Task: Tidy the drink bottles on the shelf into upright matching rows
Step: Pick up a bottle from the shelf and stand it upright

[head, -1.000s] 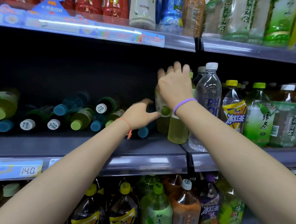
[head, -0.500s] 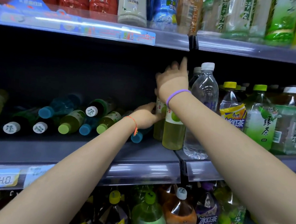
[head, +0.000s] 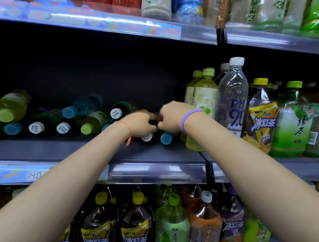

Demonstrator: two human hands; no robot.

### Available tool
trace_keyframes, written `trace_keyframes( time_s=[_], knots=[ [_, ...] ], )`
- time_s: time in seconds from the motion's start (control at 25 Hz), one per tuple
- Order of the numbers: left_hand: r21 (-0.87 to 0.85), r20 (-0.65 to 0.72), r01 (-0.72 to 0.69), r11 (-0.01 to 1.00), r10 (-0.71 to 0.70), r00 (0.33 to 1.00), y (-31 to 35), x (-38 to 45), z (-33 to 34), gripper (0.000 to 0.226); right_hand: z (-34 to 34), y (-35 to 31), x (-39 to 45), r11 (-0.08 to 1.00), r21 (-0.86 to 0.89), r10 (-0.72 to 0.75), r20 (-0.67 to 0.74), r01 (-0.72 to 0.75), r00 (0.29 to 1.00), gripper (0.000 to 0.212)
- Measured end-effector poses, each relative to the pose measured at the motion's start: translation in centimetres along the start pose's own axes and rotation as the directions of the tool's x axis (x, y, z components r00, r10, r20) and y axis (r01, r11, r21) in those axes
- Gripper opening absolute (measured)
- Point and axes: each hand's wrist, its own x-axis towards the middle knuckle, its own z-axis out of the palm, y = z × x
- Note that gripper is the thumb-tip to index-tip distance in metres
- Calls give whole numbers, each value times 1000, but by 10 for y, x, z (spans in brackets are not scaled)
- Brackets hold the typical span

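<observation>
On the middle shelf (head: 97, 152), a heap of toppled bottles (head: 91, 123) lies with long axes front to back, caps toward the aisle. The left hand (head: 139, 125) and right hand (head: 171, 117) meet knuckle to knuckle over them, fingers curled; what they grip I cannot tell. Best to take one bottle by the body and stand it beside the upright green-tea bottles (head: 202, 104).

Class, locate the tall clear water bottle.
Head view, right of centre: the clear water bottle stands upright on the middle shelf between a pale green bottle and an iced-tea bottle.
</observation>
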Motion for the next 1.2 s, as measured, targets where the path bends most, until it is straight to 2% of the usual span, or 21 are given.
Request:
trace_keyframes(
  time_s=[0.08,0.16,0.24,0.4,0.56,0.72,0.84,0.96,1.12,1.2],
  knots=[
    [12,42,-11,1000,10,999,-3,-7,1,46,11,-8,-6,998,-42,54,109,-50,993,42],
    [33,58,-30,999,28,998,-1,-11,3,53,24,-15,-13,995,-12,102,105,-101,989,53],
    [53,41,-42,998,40,998,2,-14,7,52,34,-22,-21,993,-4,120,11,-120,993,52],
    [56,28,-30,998,28,999,1,-16,13,62,26,-22,-34,993,27,115,-216,-112,970,34],
    [76,60,10,997,-14,998,2,-18,15,72,-13,-15,-37,977,156,203,-495,-144,845,22],
    [134,18,-16,991,14,1000,4,-26,18,80,-37,-6,-35,969,184,243,-621,-162,745,37],
    [87,-40,-26,996,29,999,4,-31,18,79,-45,2,-26,953,221,301,-626,-206,720,37],
    [105,-116,-8,994,20,993,7,-37,17,71,-49,7,-13,918,313,385,-571,-242,725,38],
    [104,-92,5,995,4,996,8,-42,15,73,-36,4,-5,884,375,424,-392,-279,817,79],
    [78,-79,13,997,-7,997,5,-46,15,74,-27,3,-4,891,359,416,-391,-280,821,84]
  ],
)
